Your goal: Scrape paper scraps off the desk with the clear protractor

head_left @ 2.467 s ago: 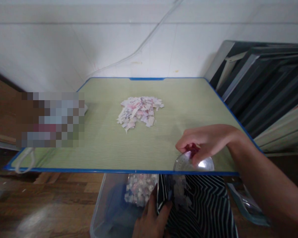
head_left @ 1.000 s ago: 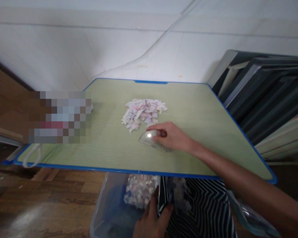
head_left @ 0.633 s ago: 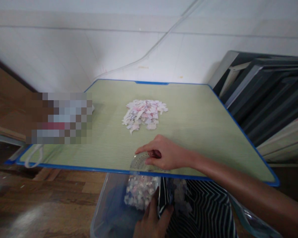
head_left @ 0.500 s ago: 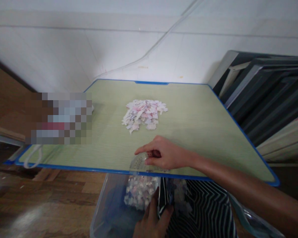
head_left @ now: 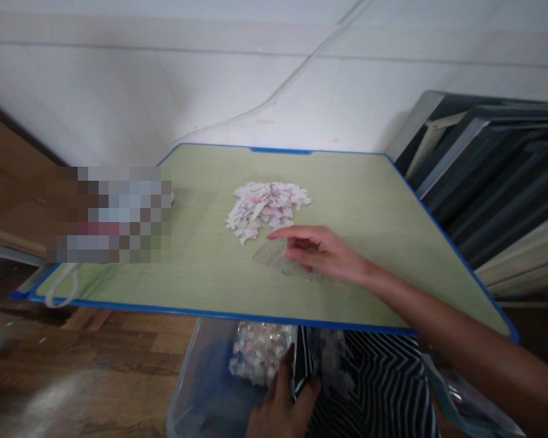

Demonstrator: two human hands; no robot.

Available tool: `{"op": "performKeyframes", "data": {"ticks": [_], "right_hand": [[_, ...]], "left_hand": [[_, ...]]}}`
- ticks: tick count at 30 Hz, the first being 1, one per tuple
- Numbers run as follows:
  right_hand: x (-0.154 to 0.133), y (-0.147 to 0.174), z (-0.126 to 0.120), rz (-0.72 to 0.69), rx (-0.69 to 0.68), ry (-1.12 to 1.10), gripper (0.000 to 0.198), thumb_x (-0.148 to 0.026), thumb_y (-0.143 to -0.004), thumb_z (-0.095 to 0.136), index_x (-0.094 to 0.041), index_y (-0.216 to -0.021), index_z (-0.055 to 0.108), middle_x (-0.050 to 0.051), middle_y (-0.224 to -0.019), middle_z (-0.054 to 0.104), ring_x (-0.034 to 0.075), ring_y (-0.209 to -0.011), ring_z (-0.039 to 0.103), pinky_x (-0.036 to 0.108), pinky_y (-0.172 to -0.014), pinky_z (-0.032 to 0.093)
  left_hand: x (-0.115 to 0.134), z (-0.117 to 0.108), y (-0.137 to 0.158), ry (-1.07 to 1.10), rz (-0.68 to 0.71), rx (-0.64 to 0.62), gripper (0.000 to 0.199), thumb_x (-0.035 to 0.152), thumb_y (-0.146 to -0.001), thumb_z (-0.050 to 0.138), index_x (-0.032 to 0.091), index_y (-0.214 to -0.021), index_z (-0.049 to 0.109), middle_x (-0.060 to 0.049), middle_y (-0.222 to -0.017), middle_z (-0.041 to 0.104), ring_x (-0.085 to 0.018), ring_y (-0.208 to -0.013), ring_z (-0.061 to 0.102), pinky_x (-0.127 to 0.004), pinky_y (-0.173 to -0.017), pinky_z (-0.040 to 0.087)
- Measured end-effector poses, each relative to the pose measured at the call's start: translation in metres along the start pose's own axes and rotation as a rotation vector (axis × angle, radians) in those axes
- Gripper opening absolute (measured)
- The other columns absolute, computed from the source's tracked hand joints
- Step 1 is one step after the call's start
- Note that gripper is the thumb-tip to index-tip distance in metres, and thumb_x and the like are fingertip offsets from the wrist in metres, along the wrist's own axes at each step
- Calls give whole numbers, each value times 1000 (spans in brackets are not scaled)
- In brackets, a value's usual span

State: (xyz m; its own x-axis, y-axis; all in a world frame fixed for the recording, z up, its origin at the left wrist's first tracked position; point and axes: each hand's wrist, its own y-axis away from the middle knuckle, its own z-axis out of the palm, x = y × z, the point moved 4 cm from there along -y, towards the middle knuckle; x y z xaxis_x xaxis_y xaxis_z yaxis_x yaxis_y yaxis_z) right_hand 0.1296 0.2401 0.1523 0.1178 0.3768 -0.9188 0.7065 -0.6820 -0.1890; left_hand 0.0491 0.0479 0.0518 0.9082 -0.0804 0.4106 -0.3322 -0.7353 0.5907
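Observation:
My right hand (head_left: pixel 322 249) is closed on a clear protractor (head_left: pixel 274 257), held low over the green tabletop (head_left: pixel 192 267) just in front of a pile of torn paper scraps (head_left: pixel 269 204). Below the table's near edge, my left hand (head_left: pixel 283 395) has its fingers and thumb around the edge of a black-and-white striped cloth (head_left: pixel 374 383). Some paper scraps (head_left: pixel 335 359) lie on the cloth. Left of that hand, a clear bag of paper pieces (head_left: pixel 260 353) sits in a translucent plastic bin (head_left: pixel 187 371).
A blue rim (head_left: pixel 132 310) edges the table. A pixelated item (head_left: pixel 119 213) with a white loop (head_left: pixel 64 292) is at the left, near a brown board (head_left: pixel 18 182). Dark flat panels (head_left: pixel 493 164) lean at the right. A white wall (head_left: pixel 210 79) with a cable stands behind.
My right hand has moved the protractor away from the table's near edge, forward and slightly right toward the paper pile. My left hand stays at the striped cloth.

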Motion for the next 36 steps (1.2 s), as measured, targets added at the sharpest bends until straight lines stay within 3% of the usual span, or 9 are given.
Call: {"op": "performKeyframes", "data": {"ticks": [3,7,12,17,21,26,36], "right_hand": [[17,-1,-30,92,144,37,36,-21,-87,47,-11,-121,53,-6,-57,45,5,-44,39,19,-43,32],[28,1,-55,123,268,159,29,-17,-82,53,-9,-110,55,-7,-53,45,4,-42,38,19,-41,29],[22,2,-50,132,99,174,20,-16,-79,56,-10,-98,60,-8,-51,37,5,-43,37,19,-42,28],[21,2,-51,95,202,212,29,-18,-80,53,-5,-106,60,-5,-54,43,6,-45,38,20,-44,29],[22,1,-47,81,111,198,26,-18,-79,55,-6,-100,64,-5,-54,43,5,-45,39,20,-44,30],[20,3,-52,99,197,204,31,-21,-80,55,-8,-108,62,-5,-54,47,5,-46,40,19,-44,31],[13,4,-47,28,68,264,28,-19,-79,56,-9,-103,67,-4,-56,47,6,-50,40,20,-49,33]], "left_hand": [[-1,2,-1,9,3,-8,71,0,-72,44,38,-131,43,-9,-152,24,-31,-119,53,-40,-86,52],[0,1,-2,32,0,-23,70,1,-70,46,36,-131,44,-11,-152,23,-32,-123,48,-40,-89,51],[-1,2,-3,43,-11,-25,66,5,-73,45,38,-130,44,-7,-153,22,-30,-124,47,-41,-90,50],[-2,4,-2,23,-3,-18,70,3,-73,44,40,-132,41,-4,-153,23,-29,-125,47,-38,-90,50],[-2,4,-2,26,-9,-41,72,2,-71,44,39,-132,40,-5,-153,20,-29,-127,45,-38,-89,50],[-3,4,-2,22,8,-21,76,1,-67,46,39,-133,39,-3,-154,20,-27,-127,44,-36,-92,48],[-3,4,-1,32,-1,-8,74,1,-68,45,40,-132,41,-2,-153,22,-27,-124,47,-35,-90,50]]}}
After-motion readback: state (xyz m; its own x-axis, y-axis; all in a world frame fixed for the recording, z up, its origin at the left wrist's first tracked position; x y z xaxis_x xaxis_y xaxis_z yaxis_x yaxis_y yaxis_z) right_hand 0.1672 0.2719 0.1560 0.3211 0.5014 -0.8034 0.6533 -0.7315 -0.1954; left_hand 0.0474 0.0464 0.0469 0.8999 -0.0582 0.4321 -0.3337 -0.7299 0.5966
